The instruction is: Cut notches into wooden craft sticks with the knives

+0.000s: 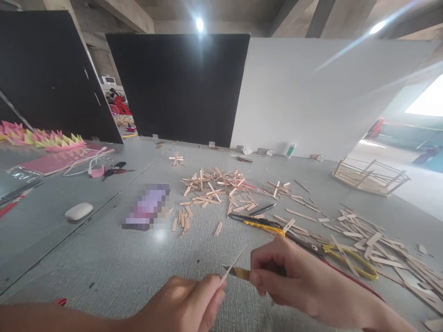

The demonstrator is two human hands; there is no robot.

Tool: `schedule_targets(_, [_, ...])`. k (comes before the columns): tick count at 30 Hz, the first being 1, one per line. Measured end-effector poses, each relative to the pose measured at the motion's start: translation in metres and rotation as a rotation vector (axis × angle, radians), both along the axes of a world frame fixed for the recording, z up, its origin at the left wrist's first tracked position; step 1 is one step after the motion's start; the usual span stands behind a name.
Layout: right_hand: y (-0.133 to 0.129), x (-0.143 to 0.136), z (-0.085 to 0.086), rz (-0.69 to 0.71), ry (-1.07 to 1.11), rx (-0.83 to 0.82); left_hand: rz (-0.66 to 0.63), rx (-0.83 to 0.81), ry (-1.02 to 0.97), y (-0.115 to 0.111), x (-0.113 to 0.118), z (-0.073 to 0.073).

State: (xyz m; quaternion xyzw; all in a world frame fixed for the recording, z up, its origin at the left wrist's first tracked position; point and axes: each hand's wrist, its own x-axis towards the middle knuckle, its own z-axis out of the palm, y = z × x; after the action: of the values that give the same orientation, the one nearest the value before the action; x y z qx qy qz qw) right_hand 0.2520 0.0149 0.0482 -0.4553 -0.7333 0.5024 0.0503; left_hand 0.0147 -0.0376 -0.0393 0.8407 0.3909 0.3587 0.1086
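Note:
My left hand is closed on a thin wooden stick, which points up and to the right from the fingertips. My right hand is wrapped round a small knife with a yellowish handle. The knife's short blade points left and meets or crosses the stick just beyond my left fingertips. Past my right hand lie a yellow utility knife and scissors with yellow handles. Cut wooden pieces are piled farther back at the middle.
Loose sticks cover the right side, below a small stick-built frame. At left are a blurred phone-like object, a white case, a cable and paper flowers. Black and white panels stand behind.

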Motion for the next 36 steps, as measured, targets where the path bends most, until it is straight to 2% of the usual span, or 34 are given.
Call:
schedule_targets(3, [-0.012,-0.012,-0.005,-0.095,-0.027,0.038,-0.070,-0.076,-0.044,0.008,-0.002,-0.008])
schedule_targets(6, [-0.019,-0.018,-0.013,-0.126,-0.050,0.130,-0.100,-0.216,-0.025,0.009,0.000,-0.009])
schedule_targets(8, [-0.019,-0.018,-0.015,-0.121,-0.075,0.196,-0.122,-0.269,-0.010,0.006,0.001,-0.002])
schedule_targets(10, [-0.018,-0.016,-0.011,-0.129,-0.098,0.194,-0.110,-0.285,-0.012,0.003,0.000,0.009])
schedule_targets(13, [-0.016,-0.013,-0.002,-0.104,-0.133,0.160,-0.025,-0.366,-0.020,0.005,-0.005,0.027])
schedule_targets(15, [-0.016,-0.012,0.002,-0.061,-0.162,0.154,-0.032,-0.314,0.005,0.011,-0.008,0.034])
schedule_targets(17, [-0.017,-0.011,-0.001,-0.009,-0.187,0.166,-0.090,-0.186,0.090,0.019,-0.009,0.037])
schedule_targets(20, [-0.020,-0.012,-0.016,0.073,-0.226,0.330,-0.183,-0.060,0.243,0.027,-0.007,0.035])
schedule_targets(24, [-0.020,-0.011,-0.046,0.117,-0.273,0.696,-0.157,-0.116,0.283,0.029,-0.002,0.027])
schedule_targets(26, [-0.020,-0.011,-0.057,0.139,-0.310,0.807,-0.131,-0.150,0.245,0.027,-0.001,0.023])
schedule_targets(32, [-0.019,-0.010,-0.072,0.188,-0.299,0.906,-0.067,-0.293,0.109,0.025,0.004,0.013])
schedule_targets(36, [-0.017,-0.009,-0.069,0.230,-0.383,0.841,-0.043,-0.347,0.055,0.024,0.009,0.011])
